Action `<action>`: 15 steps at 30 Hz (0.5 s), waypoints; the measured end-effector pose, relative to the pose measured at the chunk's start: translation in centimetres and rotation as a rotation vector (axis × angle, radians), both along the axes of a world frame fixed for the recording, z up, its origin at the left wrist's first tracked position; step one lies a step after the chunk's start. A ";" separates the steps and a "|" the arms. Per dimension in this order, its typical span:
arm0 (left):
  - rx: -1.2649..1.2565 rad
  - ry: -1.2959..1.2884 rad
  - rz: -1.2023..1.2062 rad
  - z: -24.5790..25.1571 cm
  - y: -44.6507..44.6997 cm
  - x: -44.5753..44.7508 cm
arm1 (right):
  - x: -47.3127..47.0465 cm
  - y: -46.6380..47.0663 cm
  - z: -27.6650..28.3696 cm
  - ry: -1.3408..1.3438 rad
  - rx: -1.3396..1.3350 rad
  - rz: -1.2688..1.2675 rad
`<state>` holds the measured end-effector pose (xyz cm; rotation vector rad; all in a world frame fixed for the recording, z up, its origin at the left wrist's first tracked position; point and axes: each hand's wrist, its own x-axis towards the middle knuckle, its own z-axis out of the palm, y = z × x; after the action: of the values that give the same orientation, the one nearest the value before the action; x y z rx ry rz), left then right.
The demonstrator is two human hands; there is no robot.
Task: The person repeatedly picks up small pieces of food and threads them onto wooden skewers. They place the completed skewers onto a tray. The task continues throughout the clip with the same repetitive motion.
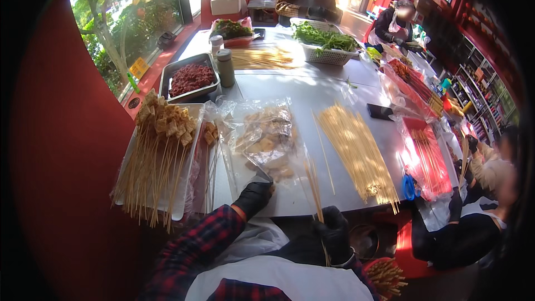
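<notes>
My left hand (254, 197), in a black glove, is at the near end of a clear plastic bag (271, 133). Tan food pieces (267, 146), which look like fried tofu, lie inside the bag. The fingertips meet the bag and pieces there; whether they grip anything is hidden. My right hand (333, 232), gloved in black too, is closed around a few bamboo skewers (314, 188) that point up over the table's near edge. Left of the bag, a white tray (190, 184) bears many loaded skewers (165, 123), their bare sticks towards me.
Loose bamboo skewers (355, 150) lie in a wide bundle right of the bag. Blue-handled scissors (409, 187) and a phone (379, 111) are beyond. Further back stand a metal tray of minced meat (192, 79), a shaker jar (225, 68) and a basket of greens (324, 39). Co-workers sit around.
</notes>
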<state>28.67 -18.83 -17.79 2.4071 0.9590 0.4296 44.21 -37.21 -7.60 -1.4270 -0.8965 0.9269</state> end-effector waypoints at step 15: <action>-1.309 -1.010 0.064 10.4 -0.8 -3.6 | -1.5 0.1 1.7 -0.053 0.022 0.112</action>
<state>25.06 -19.59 -7.42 0.7821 0.5106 0.6485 42.68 -37.08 -5.88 -1.3995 -1.0325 0.9632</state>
